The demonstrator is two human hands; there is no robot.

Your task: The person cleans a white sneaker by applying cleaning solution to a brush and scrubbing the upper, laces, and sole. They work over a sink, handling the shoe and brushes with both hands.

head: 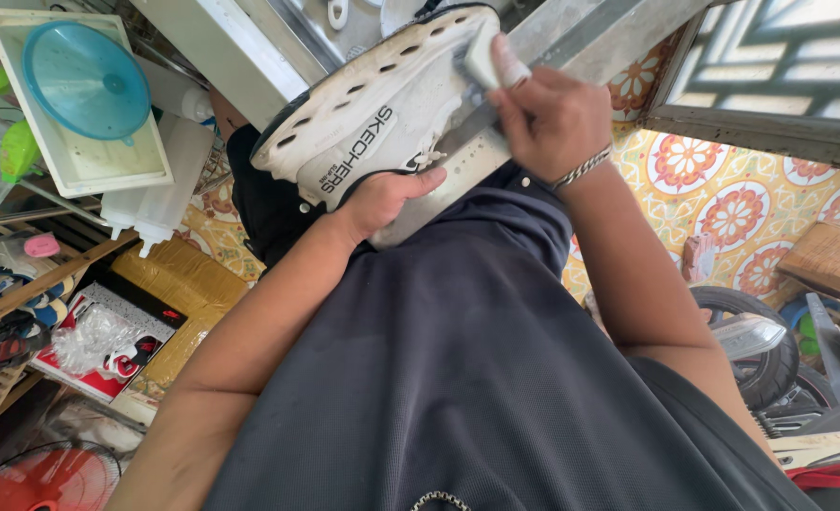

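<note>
White shoe (382,104) cradled from beneath by my left hand (382,201); right hand (548,114) pinches a small pale pad (481,57) against its sole. I'd judge a hard rub could twist the shoe loose, since that lower grip looks shallow.

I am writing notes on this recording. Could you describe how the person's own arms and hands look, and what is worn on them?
Both forearms are bare, with no gloves on the left hand or the right hand. A silver chain bracelet circles the right wrist. A dark navy short-sleeved shirt covers the upper arms. No watch or ring is visible.
</note>
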